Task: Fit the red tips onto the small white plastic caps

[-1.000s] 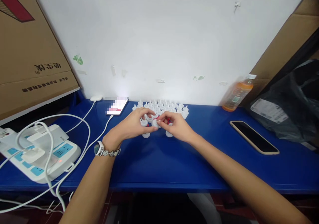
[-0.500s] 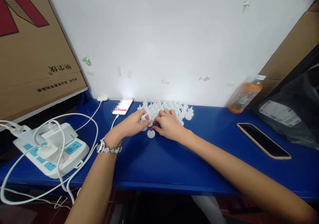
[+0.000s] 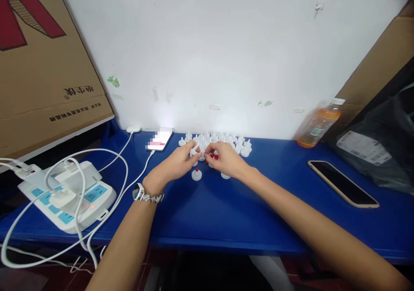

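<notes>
Fingers of your left hand (image 3: 176, 164) closed on a white nozzle cap (image 3: 194, 150); those of your right hand (image 3: 230, 159) curled round small red bits (image 3: 214, 156), count unclear. Nearest on the smooth blue bench (image 3: 226, 215): one round red-tipped cap (image 3: 196, 175), upright. Slightly farther, a half-hidden cap (image 3: 225, 176) below your right hand, top not visible. Beyond: crowded white pieces (image 3: 245, 151), apparently plastic, round bases with thin stems. No red seen there; judged mostly untipped so far.

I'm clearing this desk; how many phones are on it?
2. A lit phone lies toward the back, left of the left hand; a dark-screened phone lies on the right, in front of the bottle.
</notes>
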A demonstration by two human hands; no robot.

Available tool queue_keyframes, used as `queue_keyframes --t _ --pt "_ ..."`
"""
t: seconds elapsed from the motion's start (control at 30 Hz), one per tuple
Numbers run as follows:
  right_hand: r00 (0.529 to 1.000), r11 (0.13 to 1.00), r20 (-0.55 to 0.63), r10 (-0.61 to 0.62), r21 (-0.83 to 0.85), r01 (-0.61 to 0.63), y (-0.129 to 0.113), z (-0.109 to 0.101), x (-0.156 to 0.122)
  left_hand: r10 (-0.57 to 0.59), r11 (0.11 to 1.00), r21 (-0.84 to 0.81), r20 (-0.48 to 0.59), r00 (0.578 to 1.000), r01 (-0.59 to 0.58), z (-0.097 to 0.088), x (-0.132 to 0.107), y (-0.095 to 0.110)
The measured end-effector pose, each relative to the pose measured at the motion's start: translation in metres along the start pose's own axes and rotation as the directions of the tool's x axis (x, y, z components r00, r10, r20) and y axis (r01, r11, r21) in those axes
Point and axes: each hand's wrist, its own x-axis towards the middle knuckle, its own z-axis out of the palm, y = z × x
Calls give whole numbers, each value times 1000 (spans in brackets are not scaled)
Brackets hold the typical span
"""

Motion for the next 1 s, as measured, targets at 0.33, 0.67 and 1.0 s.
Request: queue_keyframes --t 0.33,0.67,1.0 --pt "958 593 -74 278 798 -111 10 -9 -13 66 997 38 -49 997 -64 27 5 12" --pt "975 581 -40 219 808 -98 3 -16 -14 181 981 78 -31 983 -179 34 0 21" --pt "989 582 20 145 806 -102 0 -23 -14 134 990 49 12 991 -134 36 -2 24"
